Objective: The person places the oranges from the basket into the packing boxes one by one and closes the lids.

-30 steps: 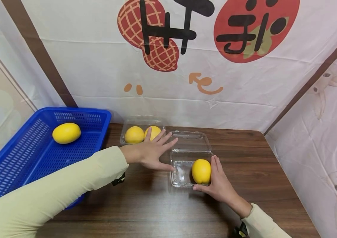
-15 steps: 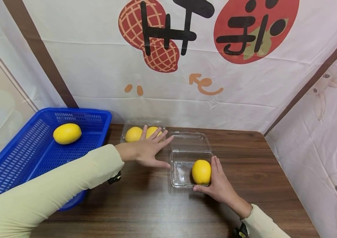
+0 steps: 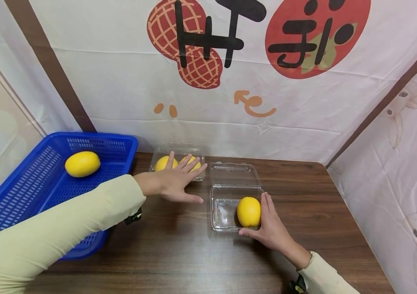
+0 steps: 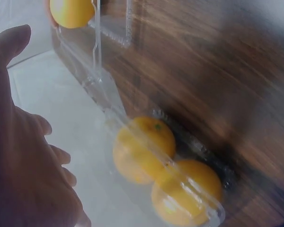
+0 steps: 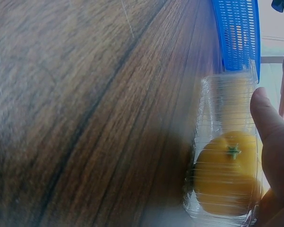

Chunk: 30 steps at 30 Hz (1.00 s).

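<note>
My left hand (image 3: 173,179), fingers spread, reaches over the left clear clamshell container, which stands at the back with two oranges (image 4: 144,149) inside; the left wrist view shows the hand apart from them. On the right sits a second clear clamshell container (image 3: 224,214), its lid (image 3: 235,174) laid back. One orange (image 3: 249,212) lies in its right half. My right hand (image 3: 272,226) holds this container at its right front corner, thumb at the front rim and fingers along the right side. In the right wrist view the thumb (image 5: 267,113) shows by the rim; the fingers are mostly hidden.
A blue basket (image 3: 120,141) stands on the left, with one yellow fruit (image 3: 82,164) in it, and my left sleeve (image 3: 65,220) crosses over it. Under everything is a brown wooden table (image 3: 304,196). A printed cloth (image 3: 296,110) hangs behind.
My left hand has drawn back to the left, away from the right container and over the left one. The right hand and its container stay put.
</note>
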Tool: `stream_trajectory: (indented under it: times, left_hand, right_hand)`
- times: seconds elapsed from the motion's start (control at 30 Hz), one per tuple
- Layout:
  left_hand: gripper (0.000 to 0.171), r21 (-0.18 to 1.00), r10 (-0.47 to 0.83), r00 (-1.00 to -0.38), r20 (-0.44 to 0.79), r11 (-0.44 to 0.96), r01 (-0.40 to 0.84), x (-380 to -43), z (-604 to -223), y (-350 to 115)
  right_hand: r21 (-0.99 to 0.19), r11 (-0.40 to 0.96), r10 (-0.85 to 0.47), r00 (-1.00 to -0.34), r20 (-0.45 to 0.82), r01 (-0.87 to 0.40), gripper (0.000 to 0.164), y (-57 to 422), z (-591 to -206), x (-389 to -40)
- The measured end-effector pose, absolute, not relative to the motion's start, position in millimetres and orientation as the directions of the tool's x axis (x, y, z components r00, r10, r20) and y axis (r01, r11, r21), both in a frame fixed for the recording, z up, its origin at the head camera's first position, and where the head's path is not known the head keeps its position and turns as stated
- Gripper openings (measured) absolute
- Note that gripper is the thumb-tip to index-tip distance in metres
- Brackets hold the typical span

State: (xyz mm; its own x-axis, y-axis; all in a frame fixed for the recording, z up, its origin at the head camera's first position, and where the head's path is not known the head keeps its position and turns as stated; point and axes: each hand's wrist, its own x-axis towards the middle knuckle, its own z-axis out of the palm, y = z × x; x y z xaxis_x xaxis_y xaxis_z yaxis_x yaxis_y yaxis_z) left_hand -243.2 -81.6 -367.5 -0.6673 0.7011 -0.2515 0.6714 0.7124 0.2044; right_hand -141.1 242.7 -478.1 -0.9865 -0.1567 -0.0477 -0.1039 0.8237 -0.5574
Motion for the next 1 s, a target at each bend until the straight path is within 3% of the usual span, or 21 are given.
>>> stream_trajectory:
  times: [0.37,1.0]
  left_hand:
    - [0.101,0.227,0.678,-0.713,-0.179,0.734,0.640,-255,-345,-96]
    - [0.098,0.243,0.577,-0.797,-0.178,0.810,0.533,-263,-333,-144]
  right_hand:
    - [-0.560,0.820,-0.160,-0.987,-0.016,-0.124,0.136,244,-479,-141]
    - [-0.570,0.815,-0.158,-0.987,-0.043,-0.106,0.136,242,-477,-140]
